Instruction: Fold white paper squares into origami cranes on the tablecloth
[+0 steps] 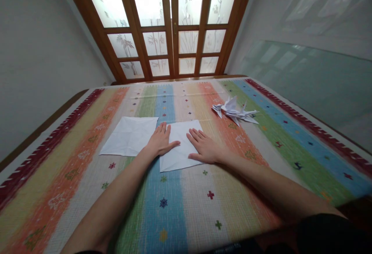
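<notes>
A white square sheet of paper lies flat in front of me on the striped tablecloth. My left hand rests on its left side, palm down, thumb stretched inward. On the right part of the same sheet lies my right hand, fingers extended and flat. Neither hand grips anything. Just left of it is a second white sheet, whose right edge comes close to my left hand. Several folded paper cranes sit in a small heap, farther back to the right.
The table carries a tablecloth with coloured stripes and small motifs. Behind its far edge stand wooden doors with patterned glass panes. A pale glass panel leans along the right wall. A grey wall borders the left side.
</notes>
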